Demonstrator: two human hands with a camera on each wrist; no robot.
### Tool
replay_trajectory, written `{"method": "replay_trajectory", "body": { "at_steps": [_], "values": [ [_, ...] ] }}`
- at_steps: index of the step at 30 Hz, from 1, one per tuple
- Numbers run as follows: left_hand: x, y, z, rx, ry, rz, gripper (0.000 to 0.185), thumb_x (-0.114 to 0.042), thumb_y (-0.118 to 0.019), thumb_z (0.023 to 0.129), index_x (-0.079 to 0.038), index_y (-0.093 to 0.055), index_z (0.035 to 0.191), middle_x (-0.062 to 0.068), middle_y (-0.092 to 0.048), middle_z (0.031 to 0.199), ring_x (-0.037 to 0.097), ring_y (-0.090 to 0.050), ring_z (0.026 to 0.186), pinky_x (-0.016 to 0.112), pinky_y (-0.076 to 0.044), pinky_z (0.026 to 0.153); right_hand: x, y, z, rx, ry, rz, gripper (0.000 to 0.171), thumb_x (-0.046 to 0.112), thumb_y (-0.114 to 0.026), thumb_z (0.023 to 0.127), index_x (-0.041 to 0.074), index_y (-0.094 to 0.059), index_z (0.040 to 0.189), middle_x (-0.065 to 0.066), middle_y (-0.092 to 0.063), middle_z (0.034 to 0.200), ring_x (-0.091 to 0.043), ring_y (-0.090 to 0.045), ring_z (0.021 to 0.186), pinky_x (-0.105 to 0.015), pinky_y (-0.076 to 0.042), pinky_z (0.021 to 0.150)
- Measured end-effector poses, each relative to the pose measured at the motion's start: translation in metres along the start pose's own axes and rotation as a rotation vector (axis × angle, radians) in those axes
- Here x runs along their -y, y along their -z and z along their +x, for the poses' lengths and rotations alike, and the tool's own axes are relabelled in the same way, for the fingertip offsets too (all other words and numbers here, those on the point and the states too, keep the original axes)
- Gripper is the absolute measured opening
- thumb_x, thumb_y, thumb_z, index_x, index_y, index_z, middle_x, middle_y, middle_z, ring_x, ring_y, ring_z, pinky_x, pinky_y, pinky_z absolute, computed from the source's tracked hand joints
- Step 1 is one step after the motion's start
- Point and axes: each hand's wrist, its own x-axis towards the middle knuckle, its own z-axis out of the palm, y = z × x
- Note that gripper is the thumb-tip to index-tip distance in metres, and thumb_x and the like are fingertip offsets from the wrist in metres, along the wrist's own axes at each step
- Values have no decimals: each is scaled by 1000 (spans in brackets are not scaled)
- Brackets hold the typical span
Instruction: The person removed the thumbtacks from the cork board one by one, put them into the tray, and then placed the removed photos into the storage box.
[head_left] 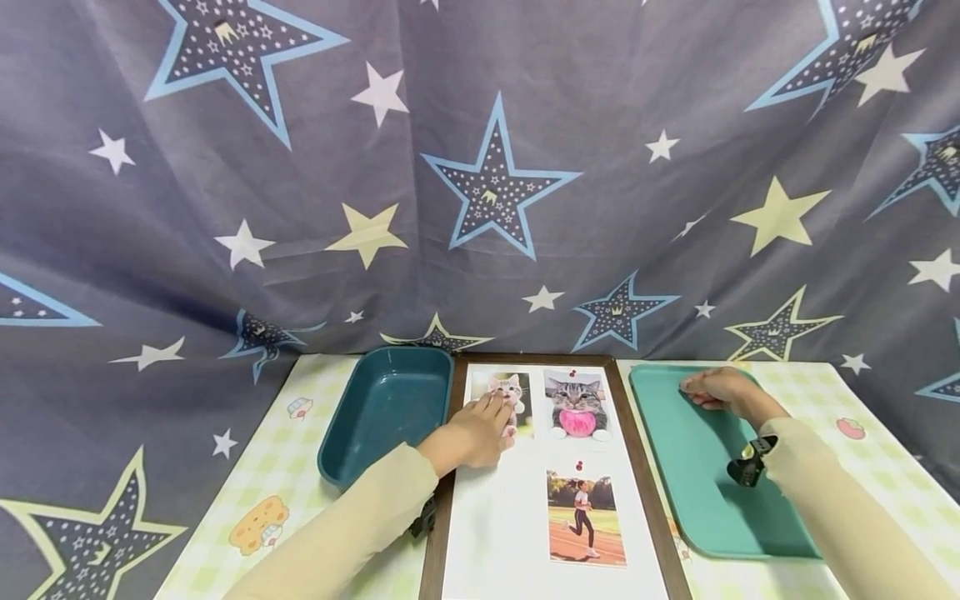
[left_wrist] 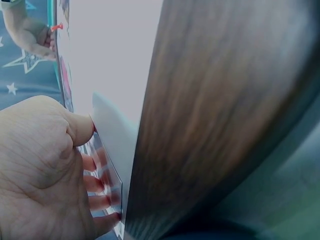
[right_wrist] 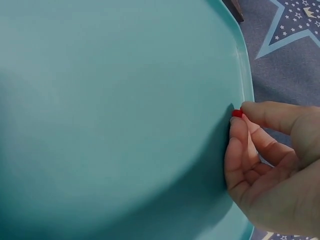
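Observation:
On the white board [head_left: 487, 517], my left hand [head_left: 474, 433] rests flat over a photo of a white-and-orange kitten [head_left: 523, 398], covering part of it. The left wrist view shows its thumb and spread fingers touching the glossy photo near the brown frame [left_wrist: 200, 100]. Over the far end of the green tray [head_left: 690, 475], my right hand [head_left: 723, 390] pinches a red push pin [right_wrist: 237, 113] between thumb and fingertips. A tabby cat photo [head_left: 577, 408] and a photo of a runner [head_left: 586, 518] each hang under a red push pin at the top edge.
A deep teal dish [head_left: 390, 408] stands left of the framed board. A checked tablecloth [head_left: 247, 467] lies underneath. Behind the table hangs a grey curtain [head_left: 480, 308] with stars. The tray's rim lies close to the board's right side.

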Motion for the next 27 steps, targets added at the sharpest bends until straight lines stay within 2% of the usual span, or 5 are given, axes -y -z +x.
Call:
{"method": "replay_trajectory", "body": {
  "at_steps": [7,11,15,19,27],
  "values": [
    [1,2,1,6,4,5,66,-46,-32,110,-13,-15,165,9,-10,173,26,-10,160,41,-18,130,1,0,3,-12,-3,61,14,12,-63,100,5,-75,101,11,-67,72,-3,-62,67,-22,-55,66],
    [1,3,3,-6,-5,11,66,-46,-32,110,-13,-16,164,10,-12,172,27,-11,160,41,-18,130,0,0,1,-18,-3,93,15,9,-61,100,8,-76,95,12,-66,68,-1,-62,63,-21,-55,63],
    [1,2,3,-1,-4,14,66,-46,-32,110,-13,-17,164,9,-12,172,27,-11,160,41,-18,130,0,0,-1,-9,-5,130,15,9,-61,99,6,-75,95,11,-68,67,-1,-63,61,-20,-56,62],
    [1,0,3,11,4,-1,66,-46,-32,110,-14,-16,165,9,-11,173,26,-10,160,41,-18,130,2,1,-2,7,-9,133,17,9,-59,99,0,-72,102,10,-69,68,-2,-66,62,-21,-58,64],
    [0,-1,0,8,11,0,66,-46,-33,110,-15,-15,165,8,-10,173,26,-10,160,41,-17,130,19,2,-7,2,-63,106,16,11,-58,100,-2,-67,96,8,-68,62,-6,-67,61,-26,-59,66]
  ]
}}
